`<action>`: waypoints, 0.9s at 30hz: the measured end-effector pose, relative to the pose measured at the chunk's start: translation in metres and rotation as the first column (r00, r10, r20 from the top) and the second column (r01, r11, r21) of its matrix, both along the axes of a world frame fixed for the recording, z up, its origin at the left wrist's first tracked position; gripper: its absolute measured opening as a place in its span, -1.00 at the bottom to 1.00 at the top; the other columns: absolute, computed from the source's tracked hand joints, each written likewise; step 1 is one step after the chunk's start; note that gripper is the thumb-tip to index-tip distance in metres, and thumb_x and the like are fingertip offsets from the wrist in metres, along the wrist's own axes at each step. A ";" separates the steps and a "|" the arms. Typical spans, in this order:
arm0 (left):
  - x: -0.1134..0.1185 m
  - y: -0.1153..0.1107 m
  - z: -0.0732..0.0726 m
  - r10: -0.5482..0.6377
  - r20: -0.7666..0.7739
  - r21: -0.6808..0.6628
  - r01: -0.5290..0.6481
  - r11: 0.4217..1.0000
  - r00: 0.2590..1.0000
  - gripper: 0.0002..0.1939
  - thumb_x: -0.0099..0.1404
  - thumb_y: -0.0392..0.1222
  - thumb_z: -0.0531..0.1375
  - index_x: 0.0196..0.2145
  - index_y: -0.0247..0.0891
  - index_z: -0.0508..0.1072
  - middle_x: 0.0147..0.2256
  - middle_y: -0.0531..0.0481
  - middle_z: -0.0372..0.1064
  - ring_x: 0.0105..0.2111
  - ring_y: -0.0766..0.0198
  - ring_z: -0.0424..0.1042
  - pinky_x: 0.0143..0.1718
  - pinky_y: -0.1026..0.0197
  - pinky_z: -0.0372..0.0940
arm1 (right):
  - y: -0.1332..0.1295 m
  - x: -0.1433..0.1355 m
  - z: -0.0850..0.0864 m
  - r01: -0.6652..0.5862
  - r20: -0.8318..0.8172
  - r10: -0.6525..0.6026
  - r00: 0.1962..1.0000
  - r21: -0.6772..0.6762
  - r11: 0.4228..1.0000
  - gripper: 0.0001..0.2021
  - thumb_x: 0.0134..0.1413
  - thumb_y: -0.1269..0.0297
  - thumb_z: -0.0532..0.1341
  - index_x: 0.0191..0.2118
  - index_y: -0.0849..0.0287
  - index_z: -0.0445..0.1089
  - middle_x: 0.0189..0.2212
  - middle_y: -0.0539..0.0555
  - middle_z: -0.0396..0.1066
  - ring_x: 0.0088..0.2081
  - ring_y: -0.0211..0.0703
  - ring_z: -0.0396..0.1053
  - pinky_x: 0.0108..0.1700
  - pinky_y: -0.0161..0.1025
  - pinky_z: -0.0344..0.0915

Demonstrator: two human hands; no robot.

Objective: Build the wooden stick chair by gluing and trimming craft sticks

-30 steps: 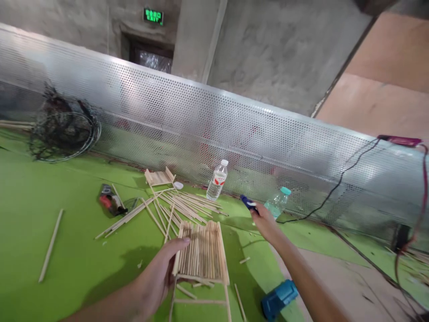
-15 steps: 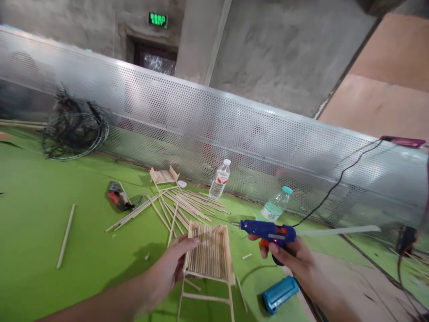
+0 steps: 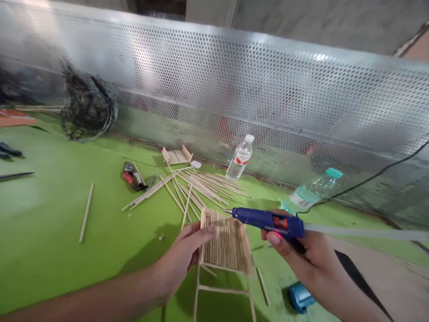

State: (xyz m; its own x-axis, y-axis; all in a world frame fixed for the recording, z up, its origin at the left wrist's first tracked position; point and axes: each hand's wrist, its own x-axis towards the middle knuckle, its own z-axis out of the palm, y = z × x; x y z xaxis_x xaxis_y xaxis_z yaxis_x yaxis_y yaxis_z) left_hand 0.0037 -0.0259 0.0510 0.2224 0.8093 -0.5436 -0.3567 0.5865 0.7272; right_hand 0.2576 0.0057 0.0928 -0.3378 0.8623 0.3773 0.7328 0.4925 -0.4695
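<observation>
My left hand (image 3: 187,250) grips the left side of a small wooden stick chair (image 3: 224,243), its thumb on the slatted surface. Thin legs with a crossbar stretch toward me at the bottom of the view. My right hand (image 3: 301,255) is wrapped round a blue hot glue gun (image 3: 264,219), a red light glowing near the thumb. A long white glue stick (image 3: 365,232) sticks out of its back. The metal nozzle points left, just over the chair's far edge; whether it touches cannot be made out. Loose wooden sticks (image 3: 208,185) lie beyond the chair.
A perforated metal panel (image 3: 201,85) borders the green surface (image 3: 50,214). Before it stand a water bottle (image 3: 239,158) and a tilted green-capped bottle (image 3: 311,192). Red-handled pliers (image 3: 133,177), a wire coil (image 3: 89,107), a small stick piece (image 3: 177,156) and a teal object (image 3: 300,297) lie around.
The glue gun has come left and turned, bringing its nozzle from right of the chair to over its far edge. The view has tilted down. My left hand keeps its hold.
</observation>
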 end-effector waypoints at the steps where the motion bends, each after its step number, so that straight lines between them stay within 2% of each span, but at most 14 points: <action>1: 0.001 0.000 0.000 -0.007 -0.001 0.000 0.007 1.000 1.000 -0.41 0.22 0.11 0.29 0.09 -0.25 0.32 0.05 -0.21 0.41 0.01 -0.01 0.43 0.14 -0.04 0.23 | -0.002 -0.001 0.000 -0.005 0.030 0.004 1.000 0.029 1.000 -0.74 0.25 0.07 0.18 -0.03 0.04 0.39 -0.30 0.06 0.53 -0.31 -0.06 0.49 -0.34 -0.21 0.41; 3: 0.002 0.000 -0.001 -0.006 -0.009 -0.006 0.006 1.000 1.000 -0.46 0.25 0.09 0.27 0.08 -0.26 0.34 0.04 -0.21 0.42 -0.04 0.01 0.45 0.09 -0.02 0.28 | -0.007 -0.005 0.003 -0.028 0.080 0.023 0.996 0.061 0.998 -0.74 0.26 0.13 0.18 0.03 0.02 0.34 -0.28 0.04 0.51 -0.30 -0.10 0.48 -0.34 -0.24 0.38; 6: 0.002 0.001 -0.001 0.022 -0.017 -0.022 -0.022 1.000 1.000 -0.50 0.28 0.03 0.26 0.08 -0.26 0.35 0.02 -0.21 0.43 -0.06 0.03 0.46 0.05 0.00 0.32 | -0.011 -0.012 0.007 -0.072 0.138 0.061 0.988 0.080 0.994 -0.77 0.28 0.17 0.17 0.01 0.01 0.31 -0.31 0.01 0.49 -0.32 -0.14 0.46 -0.35 -0.26 0.34; 9: 0.002 0.002 -0.001 0.033 -0.006 -0.030 -0.034 0.999 0.999 -0.54 0.29 0.00 0.26 0.06 -0.28 0.37 0.01 -0.22 0.43 -0.07 0.05 0.47 0.02 0.01 0.35 | -0.012 -0.016 0.006 -0.077 0.177 0.056 0.983 0.115 0.990 -0.79 0.28 0.18 0.16 0.00 0.01 0.31 -0.28 0.03 0.51 -0.30 -0.10 0.48 -0.32 -0.23 0.35; 17: 0.006 0.002 0.004 0.017 0.018 -0.034 -0.016 0.999 1.000 -0.69 0.28 -0.13 0.28 -0.04 -0.24 0.43 -0.05 -0.19 0.45 -0.10 0.10 0.48 -0.07 0.07 0.44 | -0.015 -0.029 0.001 -0.082 0.223 0.057 0.973 0.105 0.991 -0.72 0.30 0.13 0.11 0.06 0.03 0.35 -0.19 0.12 0.54 -0.23 -0.03 0.51 -0.30 -0.18 0.39; 21: 0.005 0.000 0.005 -0.005 -0.008 -0.030 0.005 1.000 1.000 -0.70 0.30 -0.09 0.27 -0.06 -0.25 0.43 -0.05 -0.16 0.45 -0.10 0.12 0.48 -0.05 0.07 0.43 | -0.018 -0.034 0.003 -0.066 0.247 0.032 0.969 0.130 0.989 -0.72 0.31 0.13 0.09 0.04 0.05 0.38 -0.21 0.12 0.56 -0.23 -0.02 0.52 -0.32 -0.17 0.40; 27: 0.006 -0.004 0.004 -0.047 -0.032 0.034 0.048 0.998 0.998 -0.64 0.30 -0.03 0.26 -0.03 -0.27 0.39 -0.07 -0.14 0.47 -0.12 0.11 0.50 -0.07 0.07 0.43 | -0.021 -0.038 0.005 -0.057 0.294 -0.006 0.956 0.204 0.977 -0.78 0.28 0.20 0.10 -0.04 0.07 0.38 -0.29 0.07 0.57 -0.37 -0.06 0.52 -0.41 -0.17 0.36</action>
State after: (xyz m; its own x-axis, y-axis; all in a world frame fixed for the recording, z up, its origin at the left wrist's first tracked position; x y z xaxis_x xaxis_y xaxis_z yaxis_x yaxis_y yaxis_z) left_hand 0.0096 -0.0295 0.0546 0.2445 0.8165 -0.5230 -0.3064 0.5768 0.7573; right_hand 0.2191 -0.0157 0.0980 -0.4804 0.7649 0.4291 0.8079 0.5763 -0.1229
